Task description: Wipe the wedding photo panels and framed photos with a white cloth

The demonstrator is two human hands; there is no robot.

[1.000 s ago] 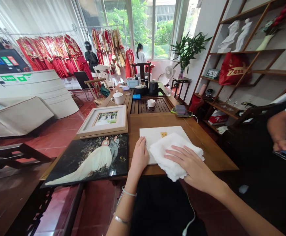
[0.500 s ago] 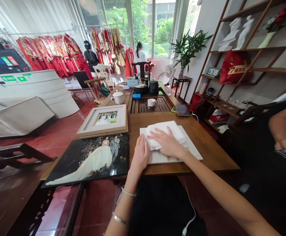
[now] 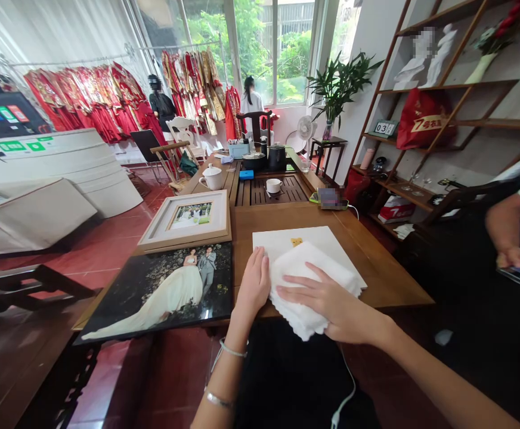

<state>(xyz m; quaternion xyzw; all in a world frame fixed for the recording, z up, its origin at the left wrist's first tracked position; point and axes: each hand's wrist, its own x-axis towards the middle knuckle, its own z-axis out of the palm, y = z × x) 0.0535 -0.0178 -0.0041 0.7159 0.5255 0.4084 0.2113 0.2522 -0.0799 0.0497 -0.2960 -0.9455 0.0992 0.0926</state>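
A white panel (image 3: 318, 238) lies flat at the front of the wooden table, with a small gold mark (image 3: 296, 242) near its upper middle. My right hand (image 3: 322, 298) is spread over a folded white cloth (image 3: 302, 256), pressing it down on the panel's front part. The cloth's scalloped corner hangs past the panel's near edge. Against the panel's left edge rests my left hand (image 3: 254, 280), its fingers stretched forward and close together. Just left of that hand is a glossy wedding photo panel (image 3: 166, 292), and behind it lies a framed photo (image 3: 188, 217).
Farther back on the table (image 3: 389, 280) stand a lidded white cup (image 3: 211, 177), a white teacup (image 3: 273, 186) and a blue box (image 3: 246, 175). A phone (image 3: 330, 199) with a cable lies at right. Beyond the table's right side, another person's hand (image 3: 513, 257) holds a phone.
My right hand has drawn the cloth toward me, opening it out over the near edge and uncovering the panel's far part with its gold mark. My left hand stays at the left edge.
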